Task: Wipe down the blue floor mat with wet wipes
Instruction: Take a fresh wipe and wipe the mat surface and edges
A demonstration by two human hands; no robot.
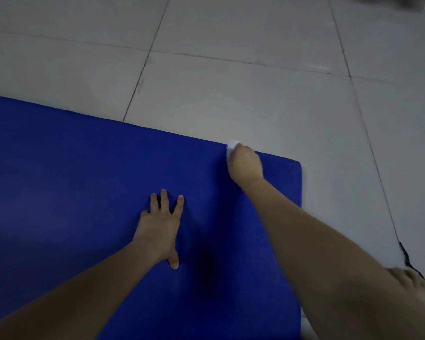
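The blue floor mat (71,187) lies flat on pale floor tiles and fills the lower left of the head view. Its far right corner is at the right of centre. My left hand (161,225) rests flat on the mat with fingers spread. My right hand (245,163) is at the mat's far edge, near that corner, curled round a white wet wipe (232,146). Only a small bunched piece of the wipe shows past the fingers, pressed against the mat's edge.
Light grey floor tiles (231,89) with dark grout lines surround the mat on the far and right sides. A bare foot (417,288) shows at the lower right, beside a dark crack or cord on the floor. Something dark and blurred sits at the top right corner.
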